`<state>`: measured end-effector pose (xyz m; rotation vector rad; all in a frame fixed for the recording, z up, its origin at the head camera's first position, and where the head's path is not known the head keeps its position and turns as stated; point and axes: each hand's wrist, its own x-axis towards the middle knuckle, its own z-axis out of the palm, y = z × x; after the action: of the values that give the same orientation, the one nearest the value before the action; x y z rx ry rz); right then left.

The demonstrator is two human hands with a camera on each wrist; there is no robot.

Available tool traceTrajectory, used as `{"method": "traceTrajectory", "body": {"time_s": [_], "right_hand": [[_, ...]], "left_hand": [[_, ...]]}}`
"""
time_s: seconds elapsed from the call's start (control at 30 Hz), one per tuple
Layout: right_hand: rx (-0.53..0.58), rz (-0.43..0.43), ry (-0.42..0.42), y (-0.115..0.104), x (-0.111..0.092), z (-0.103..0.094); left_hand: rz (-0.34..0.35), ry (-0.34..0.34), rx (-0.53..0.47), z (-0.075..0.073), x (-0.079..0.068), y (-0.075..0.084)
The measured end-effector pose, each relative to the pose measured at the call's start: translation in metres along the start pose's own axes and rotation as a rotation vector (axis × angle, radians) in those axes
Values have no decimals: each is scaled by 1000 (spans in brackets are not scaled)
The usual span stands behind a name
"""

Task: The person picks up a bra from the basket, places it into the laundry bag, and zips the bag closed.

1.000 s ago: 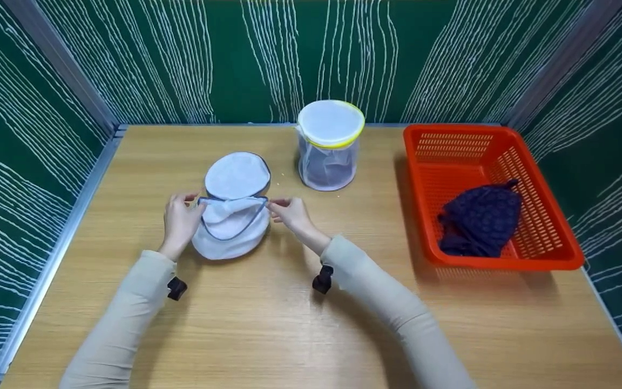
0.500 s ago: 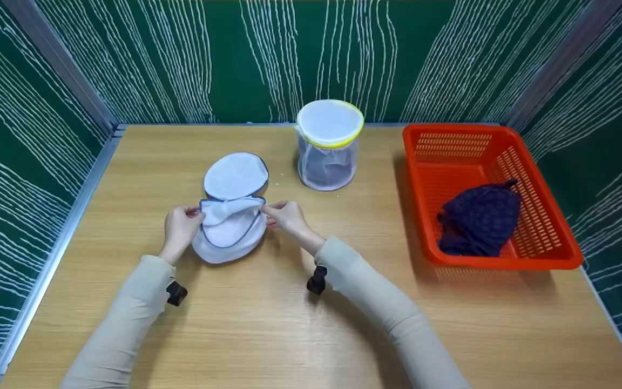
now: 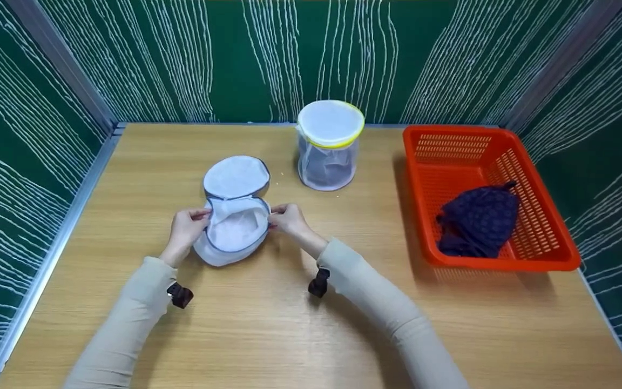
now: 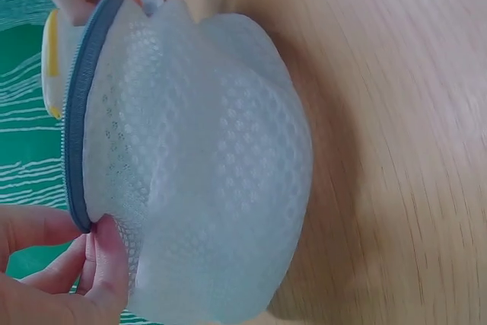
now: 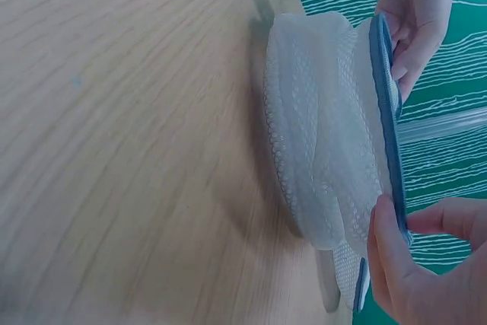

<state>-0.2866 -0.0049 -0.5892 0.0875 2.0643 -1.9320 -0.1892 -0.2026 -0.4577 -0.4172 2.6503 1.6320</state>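
A white mesh laundry bag (image 3: 230,255) with a blue-grey zipper rim stands on the table, its round lid (image 3: 236,177) folded back away from the person. The mouth gapes wide, and the mesh wall sags in soft folds. At the left of the rim, my left hand (image 3: 188,229) pinches the zipper edge (image 4: 78,123) between thumb and fingers. Opposite it, my right hand (image 3: 291,221) pinches the rim on the right side. In the right wrist view, thumb and fingers (image 5: 389,237) straddle the zipper band.
Behind and to the right stands a second mesh laundry bag (image 3: 328,162) with a yellow rim, its lid on top. An orange plastic basket (image 3: 419,200) sits at the right, holding a dark navy cloth item (image 3: 481,219). Green walls with white lines enclose the table (image 3: 268,335).
The bag's rim, earlier folded inward, has spread into a wide round mouth. Both hands have shifted slightly toward the person while keeping their pinch on the rim.
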Motion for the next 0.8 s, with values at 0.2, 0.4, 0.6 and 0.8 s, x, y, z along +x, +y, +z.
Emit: {"method": "traceTrajectory", "body": {"time_s": [0.2, 0.4, 0.6, 0.8], "right_hand": [[32, -70, -22, 18, 4, -16], [61, -21, -36, -12, -34, -28], [40, 61, -11, -78, -106, -40], [65, 51, -17, -104, -141, -56]], "left_hand": [[-72, -64, -112, 1, -6, 3], [-117, -105, -287, 2, -19, 6], [-168, -149, -375, 7, -30, 9], [-145, -191, -476, 18, -35, 0]]}}
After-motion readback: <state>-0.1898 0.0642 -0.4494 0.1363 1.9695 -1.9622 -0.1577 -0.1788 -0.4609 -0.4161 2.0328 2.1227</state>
